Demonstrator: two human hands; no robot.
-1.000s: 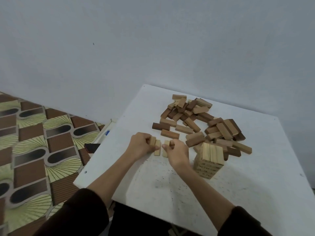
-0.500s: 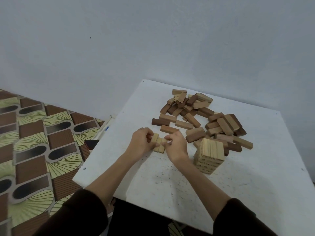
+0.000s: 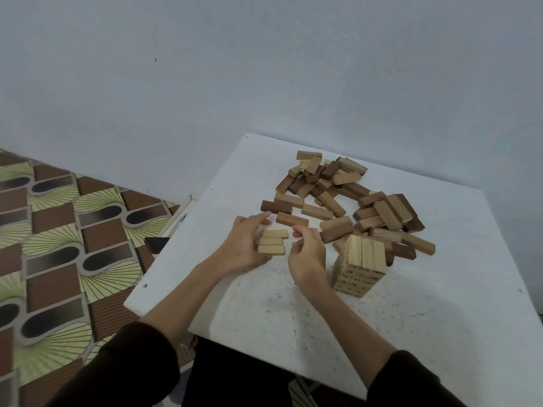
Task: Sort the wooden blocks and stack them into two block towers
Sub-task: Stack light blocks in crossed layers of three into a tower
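Observation:
Three light wooden blocks (image 3: 271, 242) lie flat side by side on the white table (image 3: 411, 318), between my hands. My left hand (image 3: 242, 245) touches their left ends with relaxed fingers, its index finger stretched out beyond them. My right hand (image 3: 308, 251) hovers just right of the three blocks, fingers loosely curled and holding nothing. A short tower of light blocks (image 3: 360, 265) stands to the right of my right hand. Behind it spreads a loose pile of light and dark blocks (image 3: 352, 201).
The table's left edge (image 3: 164, 259) runs close to my left arm. A dark phone (image 3: 155, 243) lies beside that edge, over the patterned floor (image 3: 58, 245). A pale wall stands behind the table. A single dark block (image 3: 292, 220) lies just beyond the three light ones.
Both hands have let go of the light blocks they were pushing together. The three blocks now lie in a neat row, and my right hand has drawn slightly back.

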